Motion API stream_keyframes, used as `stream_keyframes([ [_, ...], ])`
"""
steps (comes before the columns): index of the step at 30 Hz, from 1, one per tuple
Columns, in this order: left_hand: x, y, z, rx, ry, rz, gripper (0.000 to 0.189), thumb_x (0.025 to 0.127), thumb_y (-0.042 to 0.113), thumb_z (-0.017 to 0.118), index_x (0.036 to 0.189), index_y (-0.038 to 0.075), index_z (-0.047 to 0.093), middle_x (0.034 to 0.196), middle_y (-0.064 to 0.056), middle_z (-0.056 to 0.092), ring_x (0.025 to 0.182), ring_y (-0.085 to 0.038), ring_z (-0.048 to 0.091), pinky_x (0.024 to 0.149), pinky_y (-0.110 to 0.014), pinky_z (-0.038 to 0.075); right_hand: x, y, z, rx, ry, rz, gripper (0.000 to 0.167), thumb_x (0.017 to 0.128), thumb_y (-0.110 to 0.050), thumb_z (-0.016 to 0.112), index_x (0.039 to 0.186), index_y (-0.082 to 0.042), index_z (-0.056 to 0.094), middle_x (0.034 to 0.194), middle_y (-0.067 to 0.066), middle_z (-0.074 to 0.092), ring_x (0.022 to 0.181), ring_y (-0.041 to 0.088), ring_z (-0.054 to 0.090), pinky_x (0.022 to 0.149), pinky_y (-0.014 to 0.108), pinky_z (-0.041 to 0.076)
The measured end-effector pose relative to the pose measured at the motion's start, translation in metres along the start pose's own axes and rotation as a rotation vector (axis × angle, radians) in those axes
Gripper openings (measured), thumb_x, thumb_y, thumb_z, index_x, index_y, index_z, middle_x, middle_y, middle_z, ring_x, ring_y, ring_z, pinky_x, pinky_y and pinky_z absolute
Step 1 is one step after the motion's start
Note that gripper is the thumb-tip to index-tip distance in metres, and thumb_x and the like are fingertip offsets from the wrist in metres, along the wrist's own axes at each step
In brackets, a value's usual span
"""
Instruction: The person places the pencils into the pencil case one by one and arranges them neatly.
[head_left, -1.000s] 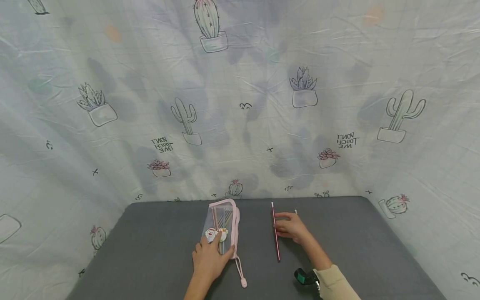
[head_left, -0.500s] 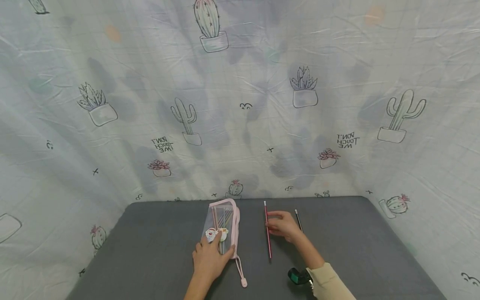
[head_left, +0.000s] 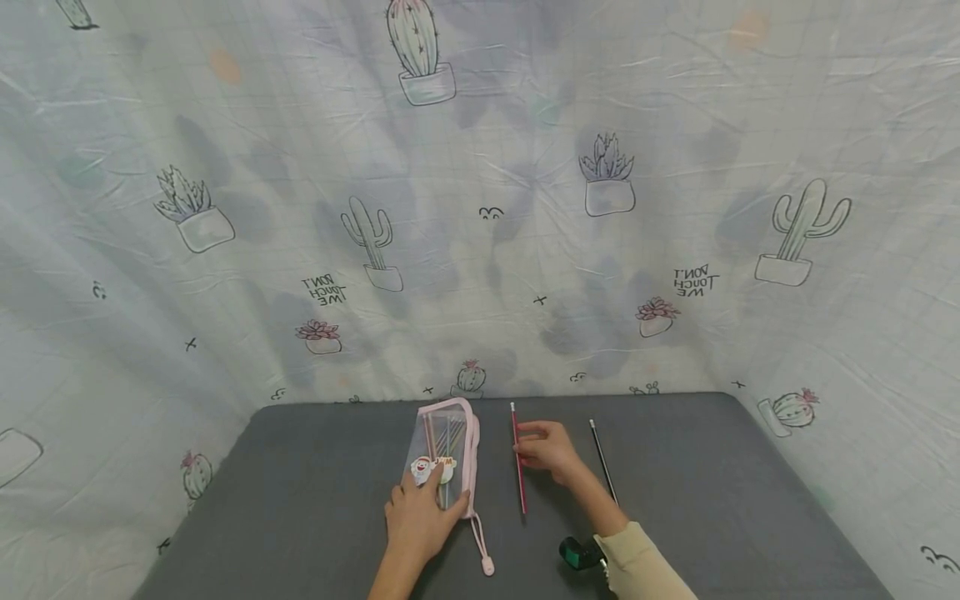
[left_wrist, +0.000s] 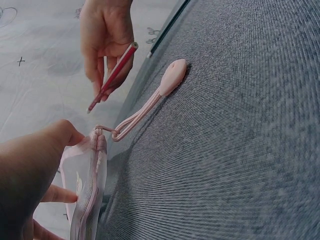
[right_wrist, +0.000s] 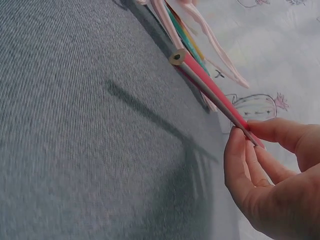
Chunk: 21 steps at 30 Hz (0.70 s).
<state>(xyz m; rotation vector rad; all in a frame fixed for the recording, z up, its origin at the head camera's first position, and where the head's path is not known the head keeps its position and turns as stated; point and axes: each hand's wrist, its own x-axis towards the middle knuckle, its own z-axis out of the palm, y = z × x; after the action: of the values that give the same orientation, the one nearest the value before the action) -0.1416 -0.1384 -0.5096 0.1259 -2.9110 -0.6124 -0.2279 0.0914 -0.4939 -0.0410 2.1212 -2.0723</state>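
My left hand (head_left: 418,518) rests on a clear pencil case (head_left: 470,467) with pink trim, fingers spread over its face and thumb at its zip edge. Several pencils (head_left: 448,433) show through the clear plastic. In the left wrist view, the zip (left_wrist: 90,200) runs beside the thumb, with a pink strap (left_wrist: 145,111) hanging from its end. My right hand (head_left: 547,450) pinches a red pencil (head_left: 521,479) between thumb and fingertips, to the right of the case. The right wrist view shows the pencil's flat, unsharpened end (right_wrist: 177,57) pointing away from the hand, its shadow falling on the table.
A black pencil (head_left: 602,458) lies on the grey table (head_left: 697,492) to the right of my right forearm, partly covered by it. A white curtain (head_left: 465,275) printed with cacti hangs behind the table. A black device (head_left: 579,553) hangs at the right wrist.
My right hand has moved left with the red pencil, towards the case. More of the black pencil shows now. The left hand and the case have stayed still.
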Motion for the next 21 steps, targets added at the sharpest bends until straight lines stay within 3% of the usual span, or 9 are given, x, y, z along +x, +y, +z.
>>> stream_keyframes([
  [10, -0.001, -0.001, 0.001, 0.011, -0.003, 0.001, 0.073, 0.088, 0.063, 0.071, 0.142, 0.014, 0.067, 0.136, -0.040, 0.053, 0.112, -0.056, 0.057, 0.089, -0.072, 0.046, 0.005, -0.003, 0.020, 0.015, 0.002, 0.008, 0.043, 0.087, 0.018, 0.070, 0.128, 0.022, 0.059, 0.089, 0.017, 0.077, 0.069, 0.012, 0.071, 0.067, 0.034, 0.063],
  [21, -0.001, 0.001, -0.002, 0.013, -0.005, -0.002, 0.074, 0.088, 0.063, 0.070, 0.142, 0.012, 0.066, 0.130, -0.038, 0.056, 0.108, -0.053, 0.058, 0.089, -0.070, 0.046, 0.013, -0.004, 0.037, -0.013, 0.029, -0.020, 0.041, 0.087, 0.014, 0.074, 0.126, 0.020, 0.063, 0.096, 0.022, 0.074, 0.071, 0.014, 0.071, 0.069, 0.035, 0.064],
])
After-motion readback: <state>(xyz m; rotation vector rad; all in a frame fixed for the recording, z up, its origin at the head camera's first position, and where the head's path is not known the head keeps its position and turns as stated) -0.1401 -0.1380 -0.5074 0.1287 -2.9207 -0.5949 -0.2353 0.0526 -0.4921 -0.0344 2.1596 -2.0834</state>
